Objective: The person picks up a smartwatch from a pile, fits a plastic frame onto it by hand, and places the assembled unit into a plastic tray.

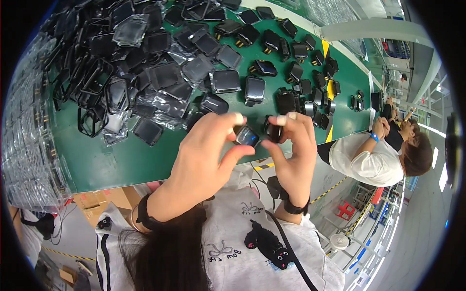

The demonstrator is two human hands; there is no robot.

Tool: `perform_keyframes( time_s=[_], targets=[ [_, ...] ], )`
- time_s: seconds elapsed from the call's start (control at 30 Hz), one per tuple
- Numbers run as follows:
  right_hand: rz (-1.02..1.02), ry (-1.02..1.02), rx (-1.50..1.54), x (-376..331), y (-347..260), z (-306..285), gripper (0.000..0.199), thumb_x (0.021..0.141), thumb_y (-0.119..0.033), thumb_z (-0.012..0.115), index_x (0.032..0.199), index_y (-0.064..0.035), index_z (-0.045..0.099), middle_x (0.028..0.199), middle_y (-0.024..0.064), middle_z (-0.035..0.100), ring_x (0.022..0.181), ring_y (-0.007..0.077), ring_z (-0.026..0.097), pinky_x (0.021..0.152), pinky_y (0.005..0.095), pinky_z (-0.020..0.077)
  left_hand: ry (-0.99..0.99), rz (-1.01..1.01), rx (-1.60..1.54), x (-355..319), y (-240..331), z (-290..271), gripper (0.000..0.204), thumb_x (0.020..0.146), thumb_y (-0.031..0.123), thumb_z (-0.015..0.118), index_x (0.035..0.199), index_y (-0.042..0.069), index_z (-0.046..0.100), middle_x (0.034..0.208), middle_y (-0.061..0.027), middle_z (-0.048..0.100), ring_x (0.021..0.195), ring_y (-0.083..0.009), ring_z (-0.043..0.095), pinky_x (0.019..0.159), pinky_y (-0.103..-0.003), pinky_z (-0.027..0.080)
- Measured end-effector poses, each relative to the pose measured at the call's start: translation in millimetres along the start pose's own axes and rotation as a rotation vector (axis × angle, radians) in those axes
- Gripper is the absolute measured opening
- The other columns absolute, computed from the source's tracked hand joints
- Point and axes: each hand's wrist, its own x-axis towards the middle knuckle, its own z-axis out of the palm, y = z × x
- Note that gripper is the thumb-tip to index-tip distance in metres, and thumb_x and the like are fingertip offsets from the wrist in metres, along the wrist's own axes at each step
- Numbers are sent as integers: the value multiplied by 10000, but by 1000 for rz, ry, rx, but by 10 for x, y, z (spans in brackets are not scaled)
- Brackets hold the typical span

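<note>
The left hand (204, 150) and right hand (291, 145) are pinching one black watch case (247, 137) (many bagged cases (160, 77) are waiting) above the green table (121, 160).

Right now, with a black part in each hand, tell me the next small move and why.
Probably bring the two parts together. The left hand pinches a small black case with a glossy face, the right hand holds a second black piece right beside it, and only a narrow gap separates them above the green table. How they fit is too small to tell.
</note>
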Motion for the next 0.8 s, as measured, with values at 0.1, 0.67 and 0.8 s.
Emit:
perform_keyframes(
  time_s=[0.1,0.67,0.8],
  targets=[
    [-141,-94,252,180,-270,104,437,664,3,745,1075,-51,606,1038,98,534,865,190,554,702,277,452,64,-78,-478,13,48,-153,367,883,187,616,1174,15,473,995,-123,574,846,-241,618,692,-308,499],
    [-872,-13,-477,2029,-324,619,279,725,41,660,981,-62,628,971,120,551,903,321,540,795,353,458,350,-229,-830,-89,-29,-912,490,827,-45,622,1252,-40,379,1239,-175,477,1074,-257,577,924,-354,496],
    [-812,-227,-112,1759,-525,351,218,732,45,653,936,-29,629,1040,127,563,851,266,584,737,322,475,398,-234,-724,-78,-28,-882,509,826,-57,619,1271,-59,371,1257,-185,476,1107,-249,557,970,-363,473]
  ],
)
